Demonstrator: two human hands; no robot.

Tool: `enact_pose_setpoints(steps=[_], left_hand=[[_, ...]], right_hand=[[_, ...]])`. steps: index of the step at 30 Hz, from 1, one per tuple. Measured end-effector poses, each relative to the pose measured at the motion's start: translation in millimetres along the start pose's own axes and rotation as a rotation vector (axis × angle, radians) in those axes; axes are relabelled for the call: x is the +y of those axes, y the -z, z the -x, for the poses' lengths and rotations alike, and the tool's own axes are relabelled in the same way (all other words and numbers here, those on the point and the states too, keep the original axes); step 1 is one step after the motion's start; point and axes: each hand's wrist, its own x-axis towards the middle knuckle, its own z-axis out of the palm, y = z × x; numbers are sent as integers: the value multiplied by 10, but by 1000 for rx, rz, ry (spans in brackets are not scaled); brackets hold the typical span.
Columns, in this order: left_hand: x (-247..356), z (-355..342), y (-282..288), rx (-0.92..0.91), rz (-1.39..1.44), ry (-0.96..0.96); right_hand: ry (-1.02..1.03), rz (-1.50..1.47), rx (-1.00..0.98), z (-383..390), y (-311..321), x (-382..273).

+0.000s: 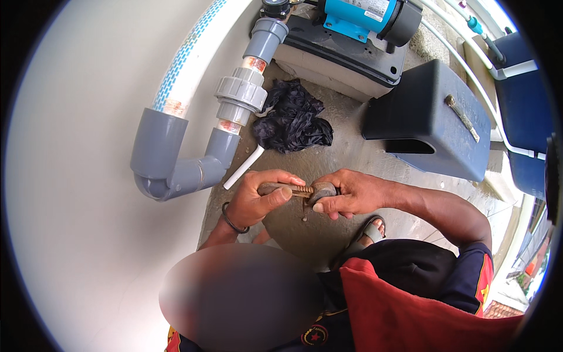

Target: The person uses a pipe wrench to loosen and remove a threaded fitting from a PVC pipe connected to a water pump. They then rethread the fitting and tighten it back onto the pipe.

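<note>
Between my two hands is a rusty, brown-grey metal tool that looks like a pipe wrench, with a ridged, thread-like stretch showing in the middle. My left hand wraps round its one end, the thumb lying along it. Closed on the rounded grey part at the other end is my right hand, with the thumb pressed near its lower side. Fingers hide much of the tool. It is held above the wet concrete floor, apart from the pipes.
On the left, grey pipe fittings join a white pipe along the wall. A black plastic bag lies beyond my hands. A blue pump stands at the back; a dark plastic cover with a brush lies right.
</note>
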Motion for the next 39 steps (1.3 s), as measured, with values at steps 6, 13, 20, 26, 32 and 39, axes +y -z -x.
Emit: enact_pose_setpoints(steps=[6,13,20,26,32,39], left_hand=[[-83,116,298,-80,275,64],[-130,402,518,189,434,182],[-113,238,423,704,360,-88],[188,247,350,805,-35,-550],[479,185,468,580,-111,-491],[817,120,747,82,124,-406]], right_hand=[[184,208,185,82,32,-240],[430,475,634,100,117,-778],[377,713,780,-255,204,-1244],[265,970,810,-248,241,-1420],[360,1090,791,-266,270,-1438],[203,840,775,-274,211,-1318]])
